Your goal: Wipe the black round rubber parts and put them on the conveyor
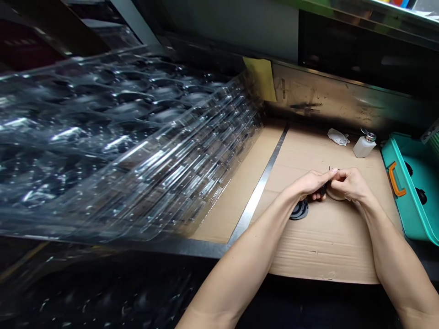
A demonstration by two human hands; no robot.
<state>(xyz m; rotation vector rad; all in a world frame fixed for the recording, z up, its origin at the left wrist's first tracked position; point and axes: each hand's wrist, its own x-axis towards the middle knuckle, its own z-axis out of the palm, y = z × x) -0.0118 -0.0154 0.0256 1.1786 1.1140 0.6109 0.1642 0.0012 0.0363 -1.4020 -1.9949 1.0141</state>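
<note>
My left hand (310, 183) and my right hand (350, 183) meet over a sheet of cardboard (325, 242), fingers pinched together around a small dark part (325, 186) held between them. A thin dark tip sticks up where the fingertips touch. Under my right hand lies a pale round piece (334, 196), mostly hidden. A black ring-shaped part (299, 210) rests on the cardboard just below my left hand, partly covered by it.
A tall stack of clear plastic blister trays (120, 141) fills the left side. A small white dispenser bottle (365, 144) and a crumpled white wipe (338, 136) stand at the back. A teal bin (411, 219) with an orange handle (394, 179) and black parts sits right.
</note>
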